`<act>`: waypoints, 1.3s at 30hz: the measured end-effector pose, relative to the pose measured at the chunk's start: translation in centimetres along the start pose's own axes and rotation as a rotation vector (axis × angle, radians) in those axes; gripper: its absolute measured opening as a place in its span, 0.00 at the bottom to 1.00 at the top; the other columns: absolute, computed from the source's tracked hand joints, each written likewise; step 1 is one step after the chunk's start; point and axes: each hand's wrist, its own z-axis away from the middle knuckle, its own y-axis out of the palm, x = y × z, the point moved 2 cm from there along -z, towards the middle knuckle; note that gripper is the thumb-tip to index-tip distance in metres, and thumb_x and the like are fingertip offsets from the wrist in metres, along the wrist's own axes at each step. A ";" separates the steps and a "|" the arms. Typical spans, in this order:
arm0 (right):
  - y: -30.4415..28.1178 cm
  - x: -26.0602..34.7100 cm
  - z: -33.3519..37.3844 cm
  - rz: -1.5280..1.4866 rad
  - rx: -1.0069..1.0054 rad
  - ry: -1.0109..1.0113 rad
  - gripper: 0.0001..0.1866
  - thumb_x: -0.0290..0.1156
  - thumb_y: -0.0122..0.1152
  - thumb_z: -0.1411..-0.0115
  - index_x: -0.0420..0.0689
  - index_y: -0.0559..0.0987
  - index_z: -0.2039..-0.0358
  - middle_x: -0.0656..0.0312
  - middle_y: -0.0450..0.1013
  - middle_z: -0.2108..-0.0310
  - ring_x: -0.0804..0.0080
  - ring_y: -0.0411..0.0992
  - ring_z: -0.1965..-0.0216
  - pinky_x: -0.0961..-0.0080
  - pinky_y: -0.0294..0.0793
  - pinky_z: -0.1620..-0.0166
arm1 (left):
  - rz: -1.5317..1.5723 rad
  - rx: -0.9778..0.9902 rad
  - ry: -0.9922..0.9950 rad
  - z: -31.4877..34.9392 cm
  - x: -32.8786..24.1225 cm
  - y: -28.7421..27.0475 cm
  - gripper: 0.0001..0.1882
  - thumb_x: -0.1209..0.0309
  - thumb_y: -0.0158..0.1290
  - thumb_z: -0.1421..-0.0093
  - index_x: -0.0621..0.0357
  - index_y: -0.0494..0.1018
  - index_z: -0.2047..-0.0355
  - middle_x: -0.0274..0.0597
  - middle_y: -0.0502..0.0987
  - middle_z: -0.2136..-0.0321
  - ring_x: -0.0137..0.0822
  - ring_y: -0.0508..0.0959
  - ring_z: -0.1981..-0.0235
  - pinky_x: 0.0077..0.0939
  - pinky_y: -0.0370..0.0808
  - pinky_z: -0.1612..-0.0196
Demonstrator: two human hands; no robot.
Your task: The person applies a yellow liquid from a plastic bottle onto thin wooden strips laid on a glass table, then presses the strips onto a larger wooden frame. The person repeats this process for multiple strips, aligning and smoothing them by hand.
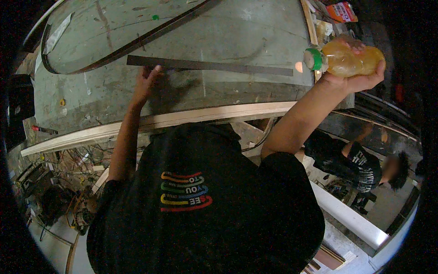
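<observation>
My left hand pinches a flat dark strip near its left end, with the thumb against its near edge. The strip stretches to the right above the worn grey-green tabletop. Out past the table's right edge, my right hand is wrapped round a clear plastic bottle of yellowish liquid. The bottle lies sideways in the grip, its green cap pointing left toward the table.
A long dark band curves in a loop across the far left tabletop. Pale wood edging runs along the near side. Tangled cables and tools lie lower left. Another person is at lower right.
</observation>
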 end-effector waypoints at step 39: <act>22.3 7.5 -9.2 0.076 0.780 0.018 0.25 0.52 0.65 0.43 0.39 0.75 0.67 0.63 0.72 0.77 0.74 0.73 0.75 0.72 0.76 0.69 | 0.038 -0.095 0.160 -4.0 5.5 0.8 0.18 0.59 0.55 0.30 0.62 0.79 0.54 0.35 0.81 0.68 0.26 0.76 0.71 0.24 0.72 0.69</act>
